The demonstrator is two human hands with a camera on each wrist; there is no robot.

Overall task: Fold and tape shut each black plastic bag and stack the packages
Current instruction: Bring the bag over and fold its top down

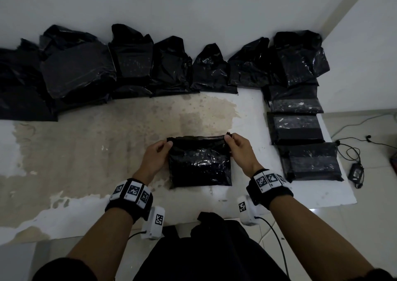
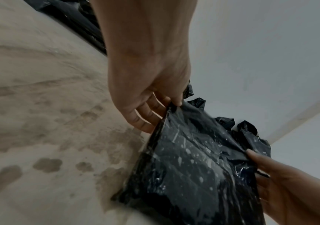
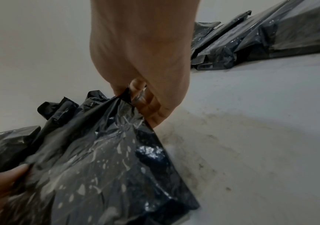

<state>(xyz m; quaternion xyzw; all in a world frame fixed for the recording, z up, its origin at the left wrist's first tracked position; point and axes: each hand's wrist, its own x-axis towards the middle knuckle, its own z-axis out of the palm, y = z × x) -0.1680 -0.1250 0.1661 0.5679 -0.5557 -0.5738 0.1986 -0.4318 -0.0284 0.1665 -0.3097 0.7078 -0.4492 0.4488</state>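
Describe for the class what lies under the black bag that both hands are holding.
The bag rests on a stained white board. The left hand and right hand pinch its top corners. The board beneath it is covered.

Bag (image 1: 199, 164) between unsealed row (image 1: 133, 65), packages (image 1: 296, 126)

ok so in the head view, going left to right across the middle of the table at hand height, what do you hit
left hand pinching the bag's top left corner → black plastic bag lying on the table → right hand pinching its top right corner → taped packages in a column along the table's right edge
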